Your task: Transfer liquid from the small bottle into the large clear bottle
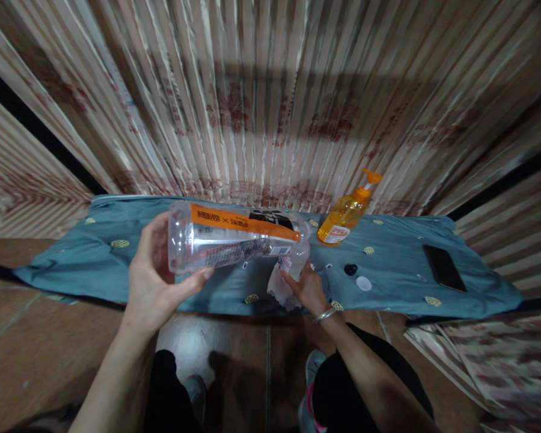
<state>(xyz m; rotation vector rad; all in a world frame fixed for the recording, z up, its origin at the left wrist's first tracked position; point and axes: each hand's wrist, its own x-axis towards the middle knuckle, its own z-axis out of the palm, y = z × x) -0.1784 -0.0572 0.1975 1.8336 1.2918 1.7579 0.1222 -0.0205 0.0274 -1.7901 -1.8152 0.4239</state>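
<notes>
A large clear plastic bottle (234,234) with an orange, black and silver label lies sideways in the air over the cloth-covered table. My left hand (155,276) grips its base end, thumb below and fingers behind. Its neck end points right, just above my right hand (307,291). There my fingers close around a small clear plastic container (295,264) with faint red and blue print; its exact kind is unclear. Crumpled whitish, tissue-like material (279,288) hangs beside and under those fingers. Whether the bottle's mouth touches the container I cannot tell.
On the teal patterned cloth (225,288) stands an orange pump bottle (342,219), behind and right of my right hand. A black cap (350,269), a white round disc (363,283) and a dark phone (444,267) lie to the right. Pleated curtains (270,108) hang behind.
</notes>
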